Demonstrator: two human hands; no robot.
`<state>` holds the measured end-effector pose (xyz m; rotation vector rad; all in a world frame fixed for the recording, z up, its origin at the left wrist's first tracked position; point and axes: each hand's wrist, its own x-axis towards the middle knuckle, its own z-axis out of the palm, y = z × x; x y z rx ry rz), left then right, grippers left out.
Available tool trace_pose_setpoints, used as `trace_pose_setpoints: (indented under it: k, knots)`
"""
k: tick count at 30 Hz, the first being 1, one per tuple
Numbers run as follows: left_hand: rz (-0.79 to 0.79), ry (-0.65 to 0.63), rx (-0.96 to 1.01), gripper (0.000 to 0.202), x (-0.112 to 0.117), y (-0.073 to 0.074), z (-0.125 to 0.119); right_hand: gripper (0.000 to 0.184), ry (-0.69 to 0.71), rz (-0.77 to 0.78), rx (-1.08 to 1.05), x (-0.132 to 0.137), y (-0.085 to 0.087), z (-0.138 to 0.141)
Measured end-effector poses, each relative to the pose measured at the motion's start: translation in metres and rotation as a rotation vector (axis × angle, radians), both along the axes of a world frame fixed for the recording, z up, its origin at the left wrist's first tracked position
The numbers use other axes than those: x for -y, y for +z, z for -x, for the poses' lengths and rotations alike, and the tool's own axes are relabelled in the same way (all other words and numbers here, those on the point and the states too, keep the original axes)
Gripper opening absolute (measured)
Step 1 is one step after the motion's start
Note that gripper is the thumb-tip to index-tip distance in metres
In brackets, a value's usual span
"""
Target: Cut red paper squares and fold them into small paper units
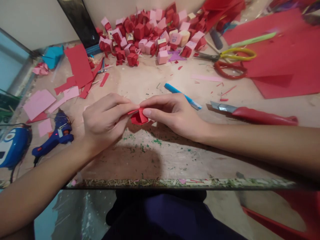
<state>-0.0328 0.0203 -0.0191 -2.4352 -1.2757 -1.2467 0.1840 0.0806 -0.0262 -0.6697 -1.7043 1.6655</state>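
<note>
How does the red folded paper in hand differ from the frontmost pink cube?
The red folded paper is pinched between the left hand and right hand; the pink cube rests on the table. The red folded paper shows an open hollow; the pink cube looks closed from here. Both look made of paper.

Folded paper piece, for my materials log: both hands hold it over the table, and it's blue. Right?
Not blue: the head view shows the folded paper piece is red. The left hand and right hand do hold it over the table.
</note>
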Motion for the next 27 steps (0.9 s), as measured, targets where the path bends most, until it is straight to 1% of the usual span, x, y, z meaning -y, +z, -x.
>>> trace_pose_setpoints:
  k: [2,5,7,9,12,15,17,20,23,27]
  knots:
    - [0.002,-0.011,0.017,0.016,-0.0008,0.0007,-0.0017,0.015,-0.003,0.002,0.007,-0.0001,0.0001,0.0005]
    - [-0.065,-0.006,0.052,0.009,-0.0023,0.0014,-0.0041,0.014,-0.015,-0.010,-0.005,-0.0012,-0.0001,0.0010]
    - [-0.088,-0.003,0.064,0.012,-0.0026,0.0017,-0.0048,0.014,-0.025,-0.005,-0.011,-0.0018,0.0002,0.0011]
    - [-0.077,0.003,0.040,0.013,-0.0023,0.0022,-0.0045,0.014,-0.046,0.021,-0.004,-0.0016,0.0015,0.0011]
    - [-0.047,-0.028,-0.035,0.016,-0.0017,0.0037,-0.0037,0.011,-0.079,0.085,-0.012,-0.0002,0.0040,0.0017]
    - [-0.053,-0.056,-0.069,0.016,-0.0026,0.0046,-0.0038,0.009,-0.099,0.203,-0.061,0.0010,0.0048,0.0032]
    - [-0.079,-0.056,-0.054,0.015,-0.0036,0.0039,-0.0045,0.009,-0.107,0.266,-0.095,0.0011,0.0040,0.0041]
    - [-0.098,-0.055,-0.026,0.013,-0.0043,0.0011,-0.0053,0.009,-0.114,0.306,-0.132,0.0006,0.0025,0.0048]
    - [-0.087,-0.048,0.006,0.013,-0.0044,-0.0008,-0.0050,0.009,-0.116,0.308,-0.130,0.0003,0.0021,0.0044]
    - [-0.071,-0.033,-0.009,0.009,-0.0051,0.0015,-0.0025,0.010,-0.121,0.243,-0.080,0.0003,0.0028,0.0034]
